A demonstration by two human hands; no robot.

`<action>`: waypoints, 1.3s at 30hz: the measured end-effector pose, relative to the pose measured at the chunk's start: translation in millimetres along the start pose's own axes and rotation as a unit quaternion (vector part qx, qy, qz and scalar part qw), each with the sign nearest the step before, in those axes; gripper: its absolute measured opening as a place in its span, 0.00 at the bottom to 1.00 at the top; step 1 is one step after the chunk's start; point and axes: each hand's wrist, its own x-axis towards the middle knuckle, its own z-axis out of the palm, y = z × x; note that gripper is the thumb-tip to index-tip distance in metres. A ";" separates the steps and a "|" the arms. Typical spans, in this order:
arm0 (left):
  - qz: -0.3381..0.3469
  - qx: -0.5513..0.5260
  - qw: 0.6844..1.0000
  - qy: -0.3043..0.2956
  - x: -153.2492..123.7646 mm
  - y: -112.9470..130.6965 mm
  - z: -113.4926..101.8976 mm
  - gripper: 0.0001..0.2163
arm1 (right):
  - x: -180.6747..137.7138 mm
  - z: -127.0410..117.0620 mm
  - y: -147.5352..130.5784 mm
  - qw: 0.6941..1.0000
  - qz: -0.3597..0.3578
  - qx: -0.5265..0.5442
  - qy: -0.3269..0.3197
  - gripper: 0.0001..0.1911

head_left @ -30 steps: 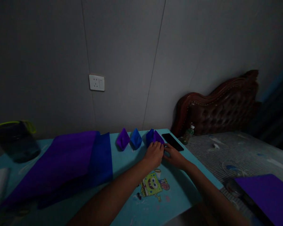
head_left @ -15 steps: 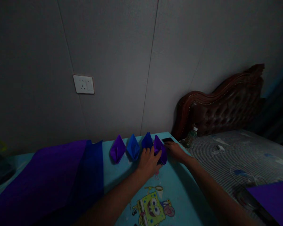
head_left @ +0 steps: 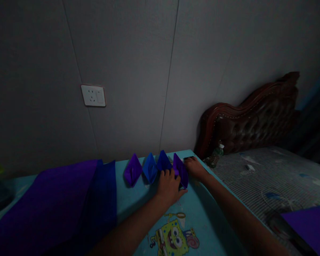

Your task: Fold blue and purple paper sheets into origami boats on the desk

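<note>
Four paper boats would exceed a count, so several folded paper boats stand in a row on the light blue table (head_left: pixel 133 206). On the left are a purple paper boat (head_left: pixel 133 170) and a lighter blue paper boat (head_left: pixel 150 168). My left hand (head_left: pixel 168 185), fingers spread and thumb stretched out, touches the dark blue paper boat (head_left: pixel 164 160) and the right-hand purple paper boat (head_left: pixel 181 172). Beyond that boat, my right hand (head_left: pixel 196 168) has its fingers curled over a flat black object (head_left: pixel 188 157), mostly hidden, at the table's far right corner.
Purple sheets (head_left: pixel 56 192) and dark blue sheets (head_left: pixel 104 195) cover the table's left side. To the right is a bed with a headboard (head_left: pixel 250 117), a bottle (head_left: pixel 217 154) and another purple sheet (head_left: pixel 309 225). A wall with a socket (head_left: pixel 93 96) stands behind.
The dark blue paper boat has shifted slightly left, against the lighter blue one. My left thumb has stretched outward, and my right hand has curled further over the black object.
</note>
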 end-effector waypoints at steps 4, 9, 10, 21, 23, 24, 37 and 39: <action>0.000 0.010 1.000 0.004 1.2 2.9 2.4 0.28 | -6.6 -12.2 7.0 0.995 0.090 -0.020 0.047 0.13; 0.001 0.018 1.000 0.009 3.5 6.1 5.1 0.24 | -15.7 -21.4 21.7 0.981 0.181 0.028 0.069 0.14; 0.002 0.018 1.000 0.012 3.3 6.9 5.4 0.24 | -16.2 -22.4 23.2 0.979 0.187 0.038 0.072 0.14; 0.033 0.015 0.998 0.042 4.5 11.9 4.6 0.16 | 0.7 -45.8 16.5 0.967 0.219 0.050 0.118 0.17; 0.031 0.016 0.999 0.038 6.1 9.7 6.6 0.15 | -4.2 -44.5 12.7 0.970 0.210 0.050 0.114 0.17; 0.033 0.015 0.999 0.039 6.5 8.6 7.7 0.15 | -8.4 -41.8 10.4 0.972 0.201 0.048 0.108 0.16; 0.042 0.004 0.999 0.026 4.1 6.1 4.4 0.13 | -67.8 -11.1 -5.1 0.986 0.121 0.100 0.059 0.13; 0.042 0.006 0.999 0.028 3.7 5.9 4.3 0.13 | -63.3 -10.9 -7.8 0.987 0.112 0.101 0.054 0.14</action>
